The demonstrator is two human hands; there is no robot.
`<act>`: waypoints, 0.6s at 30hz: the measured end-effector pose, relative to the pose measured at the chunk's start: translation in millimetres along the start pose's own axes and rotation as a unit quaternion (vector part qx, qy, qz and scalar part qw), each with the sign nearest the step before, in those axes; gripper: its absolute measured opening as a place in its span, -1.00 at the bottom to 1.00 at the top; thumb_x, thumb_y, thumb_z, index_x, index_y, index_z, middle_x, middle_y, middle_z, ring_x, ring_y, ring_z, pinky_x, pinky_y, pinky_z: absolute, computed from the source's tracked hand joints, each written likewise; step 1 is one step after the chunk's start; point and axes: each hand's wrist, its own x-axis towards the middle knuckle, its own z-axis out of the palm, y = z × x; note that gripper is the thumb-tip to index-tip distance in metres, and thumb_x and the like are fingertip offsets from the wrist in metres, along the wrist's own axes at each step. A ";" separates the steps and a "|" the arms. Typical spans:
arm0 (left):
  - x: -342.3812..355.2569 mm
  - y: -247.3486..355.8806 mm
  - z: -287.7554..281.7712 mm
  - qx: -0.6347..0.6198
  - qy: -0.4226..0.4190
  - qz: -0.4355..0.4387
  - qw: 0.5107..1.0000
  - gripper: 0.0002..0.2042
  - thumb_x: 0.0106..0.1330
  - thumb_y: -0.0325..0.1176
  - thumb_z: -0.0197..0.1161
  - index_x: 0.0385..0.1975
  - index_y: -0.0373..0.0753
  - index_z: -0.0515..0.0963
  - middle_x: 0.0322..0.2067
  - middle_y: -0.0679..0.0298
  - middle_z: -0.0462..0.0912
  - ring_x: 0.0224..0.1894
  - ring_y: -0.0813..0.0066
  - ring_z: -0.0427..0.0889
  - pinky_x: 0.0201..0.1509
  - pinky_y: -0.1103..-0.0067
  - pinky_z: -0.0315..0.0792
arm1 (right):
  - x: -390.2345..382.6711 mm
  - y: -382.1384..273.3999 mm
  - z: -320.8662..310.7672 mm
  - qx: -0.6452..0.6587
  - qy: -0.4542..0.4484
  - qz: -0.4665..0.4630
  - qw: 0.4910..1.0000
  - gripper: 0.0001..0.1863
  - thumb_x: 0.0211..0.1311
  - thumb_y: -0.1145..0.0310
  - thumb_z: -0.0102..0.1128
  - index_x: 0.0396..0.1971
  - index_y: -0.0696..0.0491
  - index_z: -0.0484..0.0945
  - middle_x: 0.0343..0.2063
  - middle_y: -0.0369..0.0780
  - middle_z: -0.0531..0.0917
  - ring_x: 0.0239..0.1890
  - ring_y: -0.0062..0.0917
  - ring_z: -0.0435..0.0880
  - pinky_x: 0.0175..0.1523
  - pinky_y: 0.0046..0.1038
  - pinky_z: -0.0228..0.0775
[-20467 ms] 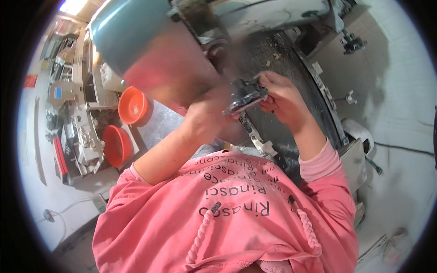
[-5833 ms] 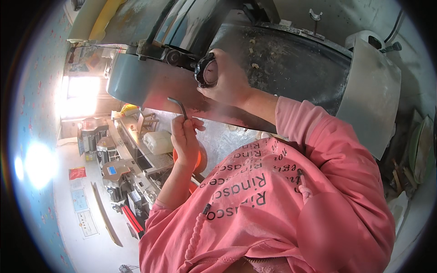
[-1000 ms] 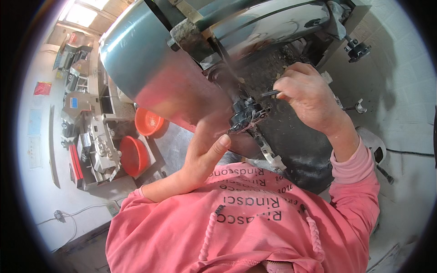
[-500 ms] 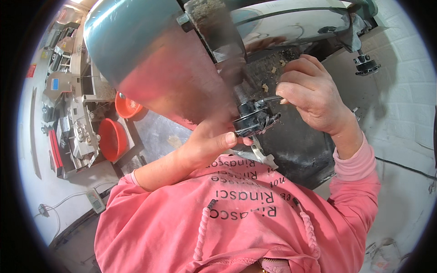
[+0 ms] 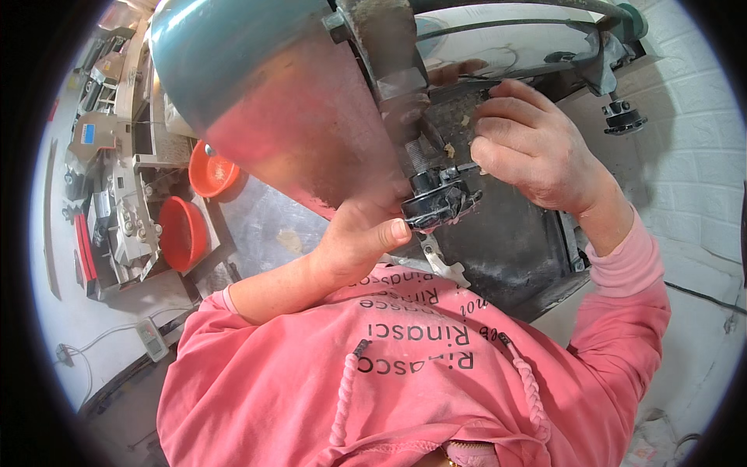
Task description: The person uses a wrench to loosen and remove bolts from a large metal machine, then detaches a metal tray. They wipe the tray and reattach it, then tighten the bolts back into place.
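Note:
In front of my chest, a black round clamp head (image 5: 440, 204) with screws sits on the end of a threaded shaft (image 5: 418, 156). My left hand (image 5: 359, 232) grips the clamp head's left side, thumb along its lower edge; its other fingers are partly hidden behind. On the right, my right hand (image 5: 529, 148) is closed on a thin metal rod (image 5: 468, 166) whose tip meets the clamp head's upper right. Most of the rod is hidden in the fingers. A pale metal bracket (image 5: 442, 263) sticks out below the clamp head.
A large shiny teal machine housing (image 5: 257, 70) fills the upper left, reflecting pink. A second black clamp head (image 5: 624, 117) hangs at the upper right. Orange bowls (image 5: 184, 233) and metal parts (image 5: 128, 233) lie at the left. A dark tray (image 5: 506, 249) lies beneath my hands.
My right hand has shifted slightly and its wrist has swung to the right, still holding the rod. My left hand stays on the clamp head. The whole view has shifted a little.

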 end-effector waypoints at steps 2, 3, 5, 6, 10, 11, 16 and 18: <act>0.2 -0.1 0.1 0.015 0.005 0.008 1.000 -0.36 0.09 -0.02 0.35 0.02 -0.42 0.38 -0.01 0.09 0.48 0.07 0.34 0.46 0.11 0.50 0.33 | -0.2 1.5 2.9 0.038 -0.001 0.010 0.999 -0.82 -0.15 0.42 0.16 -0.45 0.07 0.45 -0.51 -0.26 0.50 -0.34 -0.34 0.53 -0.12 -0.33 0.41; 0.4 0.0 -0.2 0.007 0.001 0.006 1.000 -0.35 0.09 -0.02 0.35 0.03 -0.42 0.38 -0.01 0.09 0.48 0.07 0.34 0.46 0.12 0.50 0.32 | -0.7 2.7 3.3 0.044 0.005 0.006 0.999 -0.82 -0.15 0.43 0.17 -0.45 0.07 0.44 -0.52 -0.25 0.49 -0.35 -0.33 0.53 -0.15 -0.35 0.42; 0.6 -0.1 -1.2 0.003 -0.005 0.002 1.000 -0.34 0.08 -0.01 0.35 0.03 -0.42 0.37 -0.02 0.10 0.48 0.07 0.36 0.45 0.13 0.49 0.31 | -2.5 1.9 5.0 0.062 0.004 0.023 0.998 -0.83 -0.15 0.49 0.17 -0.45 0.10 0.44 -0.50 -0.23 0.50 -0.37 -0.29 0.54 -0.20 -0.35 0.44; 0.6 -0.2 -1.9 0.006 -0.007 0.000 1.000 -0.33 0.08 0.00 0.35 0.04 -0.43 0.37 -0.01 0.10 0.48 0.07 0.36 0.45 0.13 0.50 0.31 | -4.0 0.0 4.5 0.074 -0.004 0.042 0.996 -0.83 -0.14 0.53 0.17 -0.45 0.13 0.44 -0.49 -0.21 0.52 -0.39 -0.26 0.54 -0.23 -0.34 0.45; 0.7 -1.3 -4.2 0.006 -0.015 -0.005 1.000 -0.30 0.07 -0.01 0.36 0.06 -0.45 0.35 0.01 0.11 0.47 0.09 0.37 0.44 0.17 0.49 0.28 | -5.9 -19.1 4.6 0.209 -0.024 0.223 0.952 -0.91 0.03 0.60 0.11 -0.42 0.18 0.44 -0.54 -0.18 0.52 -0.52 -0.36 0.55 -0.39 -0.47 0.44; 0.6 -1.8 -4.6 0.004 -0.016 -0.007 1.000 -0.30 0.08 -0.01 0.36 0.07 -0.46 0.34 0.02 0.11 0.47 0.09 0.37 0.44 0.18 0.49 0.27 | -5.7 -25.9 2.7 0.226 -0.043 0.280 0.932 -0.95 0.09 0.58 0.09 -0.42 0.18 0.44 -0.57 -0.19 0.50 -0.55 -0.43 0.54 -0.42 -0.50 0.42; 0.0 -4.4 -5.5 -0.018 -0.011 -0.011 1.000 -0.30 0.09 -0.06 0.35 0.10 -0.48 0.31 0.05 0.12 0.45 0.11 0.38 0.43 0.21 0.47 0.27 | 5.0 -46.5 -9.1 0.297 -0.098 0.456 0.833 -0.84 0.31 0.43 -0.01 -0.47 0.17 0.42 -0.70 -0.24 0.44 -0.64 -0.67 0.47 -0.52 -0.58 0.34; -0.3 -5.0 -5.9 -0.034 -0.014 -0.018 0.999 -0.30 0.11 -0.08 0.35 0.11 -0.48 0.30 0.05 0.13 0.44 0.11 0.39 0.43 0.21 0.47 0.28 | 9.3 -49.5 -11.1 0.366 -0.099 0.526 0.761 -0.80 0.33 0.40 -0.04 -0.49 0.15 0.41 -0.70 -0.29 0.43 -0.65 -0.69 0.43 -0.55 -0.61 0.29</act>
